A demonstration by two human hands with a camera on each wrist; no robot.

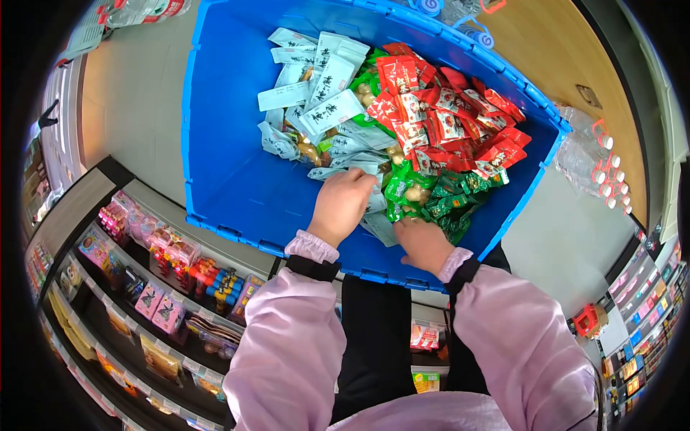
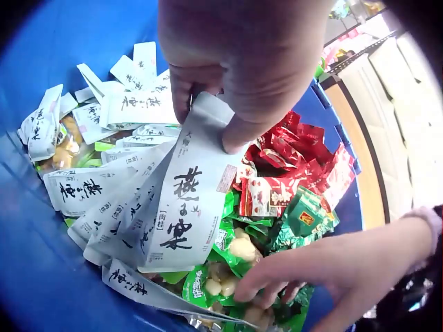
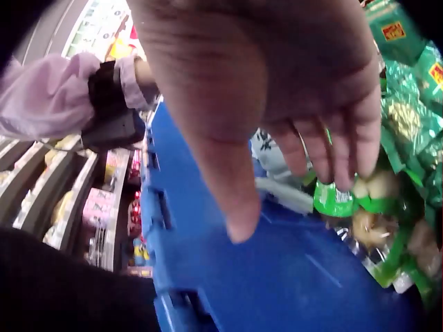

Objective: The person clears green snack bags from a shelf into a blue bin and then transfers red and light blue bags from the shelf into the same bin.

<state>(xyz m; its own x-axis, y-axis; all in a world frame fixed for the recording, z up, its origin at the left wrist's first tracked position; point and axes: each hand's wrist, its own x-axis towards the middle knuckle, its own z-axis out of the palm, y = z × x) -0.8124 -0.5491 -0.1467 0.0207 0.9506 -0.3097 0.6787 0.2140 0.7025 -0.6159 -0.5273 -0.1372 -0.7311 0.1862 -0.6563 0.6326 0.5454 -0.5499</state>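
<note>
A blue crate (image 1: 237, 194) holds white packets (image 1: 333, 113), red packets (image 1: 449, 118), green-and-clear packets (image 1: 413, 190) and dark green packets (image 1: 456, 205). My left hand (image 1: 341, 205) is over the white packets near the crate's front; in the left wrist view its thumb and fingers (image 2: 239, 131) pinch the top end of one white packet (image 2: 187, 190). The right hand (image 1: 424, 246) rests its fingertips by the green-and-clear packets; its fingers are relaxed and fairly straight in the right wrist view (image 3: 325, 138), the thumb apart, nothing seen held.
Shelves of small boxed goods (image 1: 154, 302) stand at the left below the crate. Water bottles (image 1: 586, 154) are on the right, and more bottles (image 1: 460, 21) lie beyond the crate's far edge. Further shelves (image 1: 643, 330) are at the lower right.
</note>
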